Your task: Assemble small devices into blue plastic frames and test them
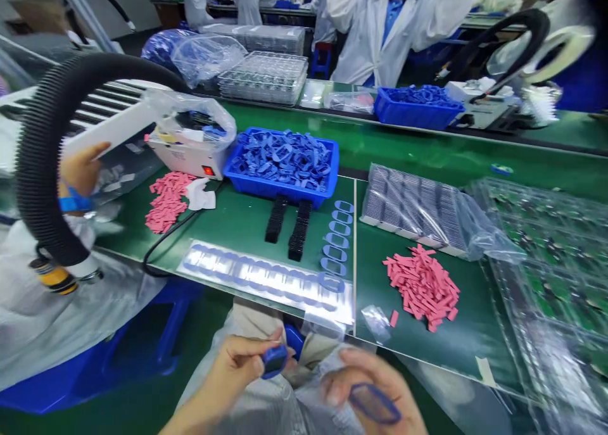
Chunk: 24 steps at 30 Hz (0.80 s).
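My left hand pinches a small blue rubber frame between thumb and fingers, low in the view above my lap. My right hand holds a second thin blue frame by its edge, and part of the frame is hidden by my fingers. Ahead on the green bench, a row of several matching blue frames lies beside a transparent sheet carrying more blue frames. Neither hand touches the bench.
A blue bin of frames and black stacks stand ahead. Pink strips lie right, near bagged circuit boards. A co-worker's hand with a blue wrist strap is at left, beside a black ribbed hose.
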{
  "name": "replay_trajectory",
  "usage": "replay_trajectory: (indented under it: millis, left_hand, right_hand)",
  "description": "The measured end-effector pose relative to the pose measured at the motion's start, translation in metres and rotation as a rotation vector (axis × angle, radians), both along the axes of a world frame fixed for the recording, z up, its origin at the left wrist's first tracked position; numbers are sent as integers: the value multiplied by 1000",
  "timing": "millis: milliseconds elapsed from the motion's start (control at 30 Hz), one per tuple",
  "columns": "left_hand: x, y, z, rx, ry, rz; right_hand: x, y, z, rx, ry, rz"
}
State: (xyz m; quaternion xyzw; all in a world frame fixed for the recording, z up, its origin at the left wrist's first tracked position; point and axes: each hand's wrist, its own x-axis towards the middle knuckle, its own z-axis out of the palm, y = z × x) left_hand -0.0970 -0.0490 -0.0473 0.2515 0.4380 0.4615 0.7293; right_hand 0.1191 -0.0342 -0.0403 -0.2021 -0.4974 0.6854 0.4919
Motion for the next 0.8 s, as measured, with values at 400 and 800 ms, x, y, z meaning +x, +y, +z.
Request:
replay_trajectory:
  millis: [400,800]
  left_hand:
    - [-199,-112,-38,-164,-127,942]
    - [-277,-89,-57,-183,-106,1029]
  right_hand:
    - [-302,13,-84,-912,260,667]
    - [-381,30,-126,-903,175,869]
